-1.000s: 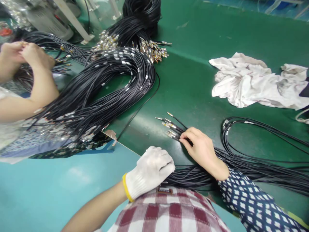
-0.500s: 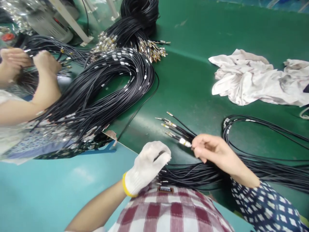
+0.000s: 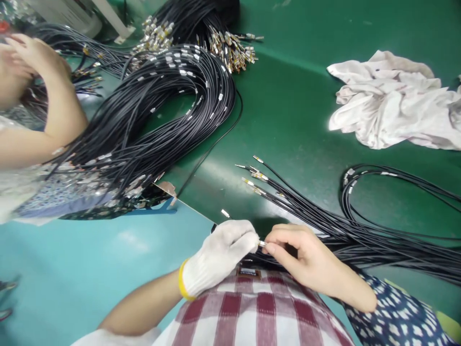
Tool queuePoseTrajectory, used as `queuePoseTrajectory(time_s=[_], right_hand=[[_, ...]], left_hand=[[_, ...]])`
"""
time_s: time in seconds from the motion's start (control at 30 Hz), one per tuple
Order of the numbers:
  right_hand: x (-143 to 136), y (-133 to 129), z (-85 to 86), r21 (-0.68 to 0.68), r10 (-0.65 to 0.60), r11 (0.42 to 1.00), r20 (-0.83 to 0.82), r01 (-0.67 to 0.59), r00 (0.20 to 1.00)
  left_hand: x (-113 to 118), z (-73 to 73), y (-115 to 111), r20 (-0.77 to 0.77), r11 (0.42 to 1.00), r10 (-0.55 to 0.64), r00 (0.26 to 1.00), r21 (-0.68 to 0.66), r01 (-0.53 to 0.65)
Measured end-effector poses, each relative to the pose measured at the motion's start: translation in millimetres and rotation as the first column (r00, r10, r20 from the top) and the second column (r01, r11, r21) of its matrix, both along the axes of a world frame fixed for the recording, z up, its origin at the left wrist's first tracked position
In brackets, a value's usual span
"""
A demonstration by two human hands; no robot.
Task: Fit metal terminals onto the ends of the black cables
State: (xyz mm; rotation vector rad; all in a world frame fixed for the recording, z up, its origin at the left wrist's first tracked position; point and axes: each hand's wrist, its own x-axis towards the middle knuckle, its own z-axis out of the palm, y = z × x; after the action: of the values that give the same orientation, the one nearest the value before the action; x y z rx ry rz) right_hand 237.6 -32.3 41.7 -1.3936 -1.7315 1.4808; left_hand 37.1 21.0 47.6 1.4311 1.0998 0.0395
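Note:
My left hand [image 3: 223, 250], in a white knit glove with a yellow cuff, is closed in a pinch near the table edge. My bare right hand [image 3: 306, 259] meets it, thumb and finger pinched. A small metal cable connector [image 3: 262, 243] shows between the two sets of fingertips; most of its cable is hidden by the hands. A white-tipped cable end [image 3: 225, 213] sticks out just above the glove. Behind my right hand, several loose black cables [image 3: 306, 204] fan out with metal ends pointing left. More black cables run under and past my right wrist.
A large coil of tagged black cables [image 3: 173, 110] lies at left, hanging over the table edge. Behind it sits another cable bundle [image 3: 201, 24]. A co-worker's arms [image 3: 54, 91] are at far left. A crumpled white cloth [image 3: 392, 105] lies on the green table [image 3: 288, 105] at right.
My right hand has moved down and left from the cable ends to meet the glove. My gloved fingers have closed at the connector. The white-tipped end has come into sight above the glove.

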Motion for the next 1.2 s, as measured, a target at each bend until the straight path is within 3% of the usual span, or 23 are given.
queuePoseTrajectory(time_s=[0.13, 0.3, 0.5, 0.6, 0.77, 0.97, 1.2], right_hand=[[-3, -9, -1.0, -0.009, 0.001, 1.0, 0.0, -0.001, 1.0], [-3, -18, 0.2, -0.078, -0.02, 0.997, -0.039, 0.017, 0.999], [-6, -29, -2.3, -0.177, -0.049, 0.984, -0.132, 0.025, 0.99], [-9, -34, -1.6, -0.133, -0.037, 0.991, -0.079, 0.026, 0.996], [-10, -35, 4.2, -0.023, -0.01, 1.0, 0.051, 0.011, 0.999], [-12, -34, 4.2, -0.062, 0.013, 0.998, 0.05, -0.01, 0.999], [-13, -36, -1.8, -0.115, -0.043, 0.992, -0.005, 0.042, 0.999]], left_hand=[[-2, 2.3, -4, 0.003, 0.991, 0.026, 1.0, -0.133, -0.026], [-8, 4.1, -3, 0.191, 0.92, 0.046, 0.98, -0.391, 0.033], [-10, 2.6, -4, 0.166, 0.863, -0.015, 0.986, -0.496, 0.097], [-7, 2.4, -6, 0.137, 0.861, -0.031, 0.99, -0.5, 0.096], [-4, 4.4, -7, 0.126, 0.911, -0.084, 0.988, -0.391, 0.128], [-5, 5.7, -8, 0.14, 0.937, -0.13, 0.982, -0.305, 0.168], [-1, 8.1, -7, 0.102, 0.914, -0.069, 0.992, -0.392, 0.104]])
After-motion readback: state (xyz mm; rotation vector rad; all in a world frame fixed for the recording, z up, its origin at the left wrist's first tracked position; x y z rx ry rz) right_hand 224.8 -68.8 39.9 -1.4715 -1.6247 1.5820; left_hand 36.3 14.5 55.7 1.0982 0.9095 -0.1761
